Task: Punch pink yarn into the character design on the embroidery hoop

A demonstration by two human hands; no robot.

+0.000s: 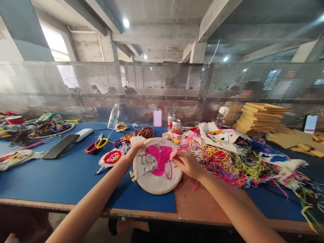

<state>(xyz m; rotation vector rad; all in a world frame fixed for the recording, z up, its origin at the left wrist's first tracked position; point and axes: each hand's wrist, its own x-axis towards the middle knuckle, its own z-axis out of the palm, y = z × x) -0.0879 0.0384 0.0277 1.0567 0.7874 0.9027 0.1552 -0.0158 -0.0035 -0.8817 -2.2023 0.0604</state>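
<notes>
A round embroidery hoop (155, 179) with white cloth lies tilted at the table's front middle. The cloth carries a cartoon figure partly filled with pink yarn (159, 158). My left hand (135, 150) grips the hoop's upper left rim. At the hoop's right edge my right hand (186, 163) pinches a pink punch needle (174, 154), its tip on the cloth. A pink thread trails from under that hand.
A tangled heap of coloured yarn (227, 165) lies to the right. Scissors (95, 145), a phone (60, 145), a water bottle (113, 116), two cans (174, 124) and finished patches sit behind. Stacked cardboard (260, 118) is at far right. Mesh screen at back.
</notes>
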